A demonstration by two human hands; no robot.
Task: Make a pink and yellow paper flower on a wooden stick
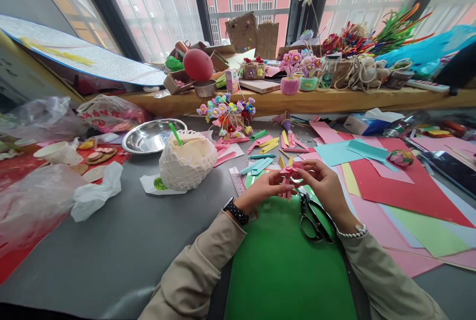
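Note:
Between my two hands is a small folded paper piece (286, 171), pink with yellow tips sticking up. My left hand (268, 186) is closed on its left side, fingers pinching the pink paper. From the right, the fingertips of my right hand (316, 177) pinch the same piece near its top. Below my hands lies a green mat (286, 260). Black-handled scissors (315, 218) rest on it beside my right wrist, their blades partly hidden. Folded strips in teal (261, 165), yellow (269, 145) and pink lie just beyond my hands, next to a clear ruler (237, 181).
On the left stand a coconut in white foam netting (188, 161) with a green straw and a metal plate (148, 136). Coloured paper sheets (409, 191) spread on the right. Behind are a bunch of small craft flowers (228, 114) and a crowded wooden sill (156, 100).

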